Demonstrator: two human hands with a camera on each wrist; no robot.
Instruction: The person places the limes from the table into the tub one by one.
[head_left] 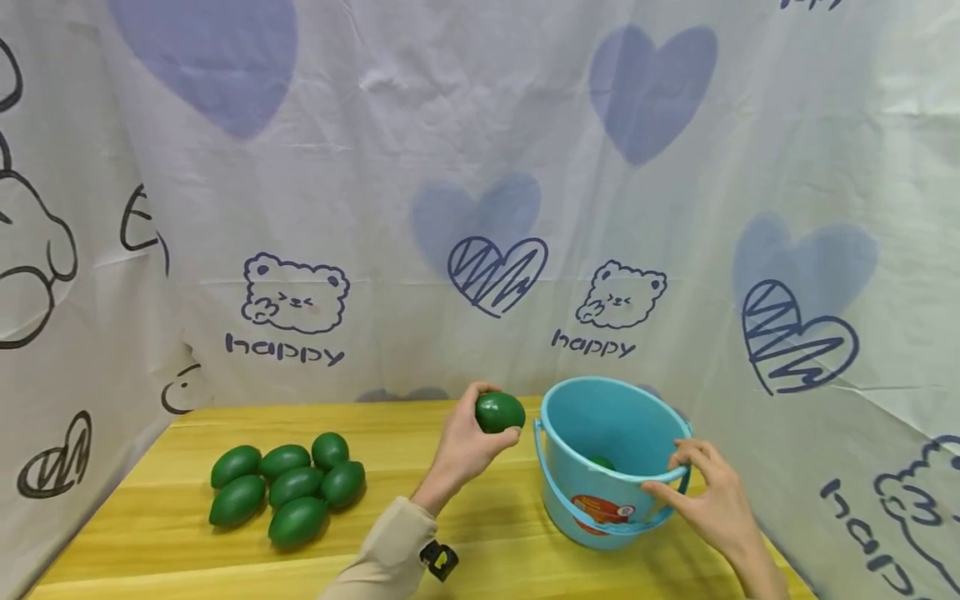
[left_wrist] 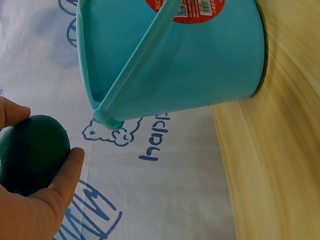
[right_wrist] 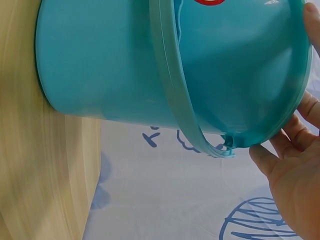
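My left hand (head_left: 467, 442) pinches a glossy dark green oval fruit (head_left: 500, 412) between thumb and fingers. It is held above the table, just left of the bucket's rim. In the left wrist view the fruit (left_wrist: 35, 154) sits between the fingertips, apart from the bucket (left_wrist: 200, 70). The light blue bucket (head_left: 558, 492) stands upright, its handle hanging down the front across a red label. My right hand (head_left: 712, 500) grips the right side of the rim, also visible in the right wrist view, where fingers and thumb (right_wrist: 262, 159) meet the edge. Another green fruit (head_left: 602, 462) shows partly inside the bucket.
Several more green oval fruits (head_left: 296, 486) lie grouped on the left of the yellow wood-grain table (head_left: 225, 575). A pale cloth (head_left: 390, 208) printed with hearts and bears hangs behind the table and along its sides.
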